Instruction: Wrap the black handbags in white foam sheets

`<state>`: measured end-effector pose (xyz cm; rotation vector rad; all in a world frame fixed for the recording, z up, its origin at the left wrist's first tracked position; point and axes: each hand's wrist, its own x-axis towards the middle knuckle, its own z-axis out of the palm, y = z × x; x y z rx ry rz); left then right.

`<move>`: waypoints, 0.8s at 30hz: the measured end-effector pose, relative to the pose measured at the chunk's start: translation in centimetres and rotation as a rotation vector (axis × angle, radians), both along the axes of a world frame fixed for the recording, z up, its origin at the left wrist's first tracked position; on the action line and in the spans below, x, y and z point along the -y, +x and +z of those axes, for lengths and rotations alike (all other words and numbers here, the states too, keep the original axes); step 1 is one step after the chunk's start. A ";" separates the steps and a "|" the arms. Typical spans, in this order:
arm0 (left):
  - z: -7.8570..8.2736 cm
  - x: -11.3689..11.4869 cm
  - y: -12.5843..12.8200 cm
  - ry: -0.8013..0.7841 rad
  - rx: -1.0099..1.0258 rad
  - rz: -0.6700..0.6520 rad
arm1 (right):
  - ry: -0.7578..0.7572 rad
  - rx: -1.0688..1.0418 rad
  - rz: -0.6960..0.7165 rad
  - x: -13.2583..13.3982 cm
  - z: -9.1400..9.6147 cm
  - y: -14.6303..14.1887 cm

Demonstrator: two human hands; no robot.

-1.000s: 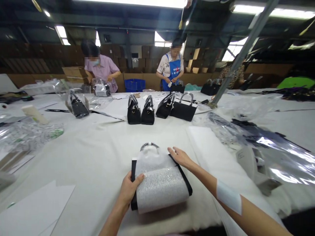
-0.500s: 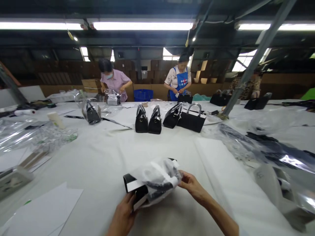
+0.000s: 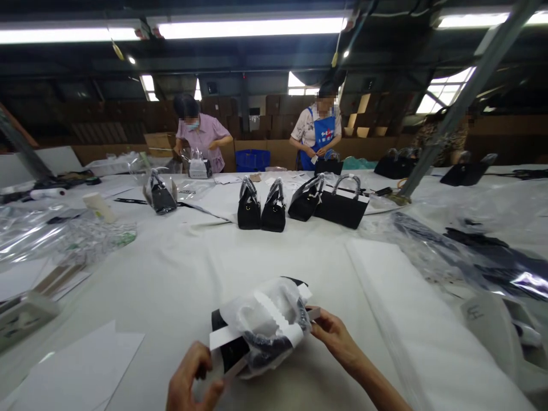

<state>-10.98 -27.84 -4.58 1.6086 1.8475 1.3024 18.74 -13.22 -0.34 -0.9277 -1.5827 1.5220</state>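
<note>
A black handbag (image 3: 233,349) lies in front of me on the white table, its handles and middle covered by thin translucent wrapping (image 3: 252,319). White paper strips (image 3: 221,337) stick out at both its ends. At the bag's left end my left hand (image 3: 192,377) is open, thumb and fingers apart; whether the fingertips touch the bag I cannot tell. My right hand (image 3: 336,339) is closed at the right end, thumb and fingers pinching the end of a pale strip (image 3: 314,313) there.
Several black handbags (image 3: 273,214) with wrapped handles stand farther back. White foam sheeting (image 3: 411,297) runs along the right, beside clear plastic. White paper sheets (image 3: 81,365) lie at left. Across the table are co-workers (image 3: 319,128). A metal post (image 3: 454,114) rises at right.
My left hand has come off the bag's left end, moving left and opening. My right hand stays at the right end, where a pale strip now shows. The wrapped handles show more clearly.
</note>
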 end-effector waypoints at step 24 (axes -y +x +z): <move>16.0 -9.3 -0.8 0.011 -0.138 -0.318 | -0.029 0.022 -0.026 -2.4 0.6 -2.6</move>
